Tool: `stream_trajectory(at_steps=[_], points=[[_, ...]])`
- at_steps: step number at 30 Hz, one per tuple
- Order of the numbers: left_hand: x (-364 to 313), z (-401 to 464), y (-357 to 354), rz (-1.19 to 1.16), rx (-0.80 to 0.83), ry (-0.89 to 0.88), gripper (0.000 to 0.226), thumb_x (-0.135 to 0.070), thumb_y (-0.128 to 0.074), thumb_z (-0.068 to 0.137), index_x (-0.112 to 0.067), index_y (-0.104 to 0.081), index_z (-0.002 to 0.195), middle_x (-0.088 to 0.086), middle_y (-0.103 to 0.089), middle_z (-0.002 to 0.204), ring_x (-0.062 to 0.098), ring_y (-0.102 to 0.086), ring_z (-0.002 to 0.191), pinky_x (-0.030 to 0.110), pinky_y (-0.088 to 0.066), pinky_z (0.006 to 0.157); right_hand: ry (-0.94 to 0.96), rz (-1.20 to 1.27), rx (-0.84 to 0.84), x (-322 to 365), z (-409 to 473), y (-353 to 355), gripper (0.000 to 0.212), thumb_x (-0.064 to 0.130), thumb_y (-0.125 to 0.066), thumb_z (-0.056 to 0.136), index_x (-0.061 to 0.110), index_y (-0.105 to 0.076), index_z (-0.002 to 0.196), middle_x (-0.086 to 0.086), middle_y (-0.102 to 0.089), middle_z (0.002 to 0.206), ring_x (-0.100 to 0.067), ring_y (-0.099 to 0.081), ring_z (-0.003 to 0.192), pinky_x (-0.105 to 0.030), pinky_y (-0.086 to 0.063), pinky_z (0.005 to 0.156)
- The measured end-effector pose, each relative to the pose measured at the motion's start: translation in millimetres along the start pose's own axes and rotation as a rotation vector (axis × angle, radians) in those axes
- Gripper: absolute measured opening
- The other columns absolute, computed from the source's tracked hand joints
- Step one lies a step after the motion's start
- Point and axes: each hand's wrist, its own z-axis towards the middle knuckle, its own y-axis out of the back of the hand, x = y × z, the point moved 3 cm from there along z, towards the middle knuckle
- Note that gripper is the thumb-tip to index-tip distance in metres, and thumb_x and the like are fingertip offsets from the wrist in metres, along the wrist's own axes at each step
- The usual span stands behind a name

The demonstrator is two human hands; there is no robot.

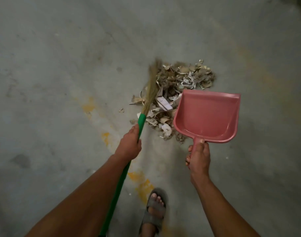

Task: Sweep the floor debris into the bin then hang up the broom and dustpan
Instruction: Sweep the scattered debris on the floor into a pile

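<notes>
A pile of debris [177, 82], made of torn paper and dry scraps, lies on the grey concrete floor ahead of me. My left hand [129, 144] is closed around the green handle of a grass broom [150, 88], whose blurred bristles lie along the pile's left edge. My right hand [198, 158] grips the handle of a pink dustpan [206, 115]. The pan is empty and held at the pile's right near side, its open lip facing away from me and covering part of the debris.
The concrete floor [60, 65] is stained, with yellow paint marks [139, 183] near me. One foot in a grey sandal [155, 211] stands just behind the pile. Small stray scraps [121, 110] lie left of the pile.
</notes>
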Motion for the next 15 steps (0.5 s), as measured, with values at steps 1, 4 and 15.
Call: stream_trajectory(at_steps=[1,4,15], points=[[-7,0,-2,0.020,0.002,-0.008,0.072,-0.019,-0.055,0.099,-0.013,-0.023,0.163,0.015,-0.040,0.161,0.038,-0.051,0.135,0.044,-0.044,0.112,0.010,-0.005,0.001,3,2,6,0.038,0.044,-0.034,0.114,0.018,-0.055,0.095,-0.004,-0.059,0.077,-0.012,-0.044,0.042,-0.021,-0.036,0.037],[-15,-4,0,0.045,-0.001,-0.032,0.073,-0.019,-0.054,0.100,-0.015,-0.020,0.164,0.011,-0.033,0.166,0.036,-0.047,0.140,0.043,-0.041,0.117,0.026,-0.002,0.010,9,5,17,0.037,0.044,-0.034,0.114,0.020,-0.056,0.096,-0.003,-0.060,0.077,-0.013,-0.045,0.044,-0.023,-0.038,0.038],[27,-72,18,0.005,-0.111,-0.058,0.074,-0.018,-0.063,0.095,-0.023,-0.032,0.162,0.007,-0.051,0.156,0.029,-0.058,0.133,0.040,-0.048,0.111,0.049,0.036,0.066,5,-12,18,0.039,0.048,-0.036,0.112,0.022,-0.055,0.089,-0.004,-0.060,0.074,-0.014,-0.047,0.045,-0.029,-0.039,0.042]])
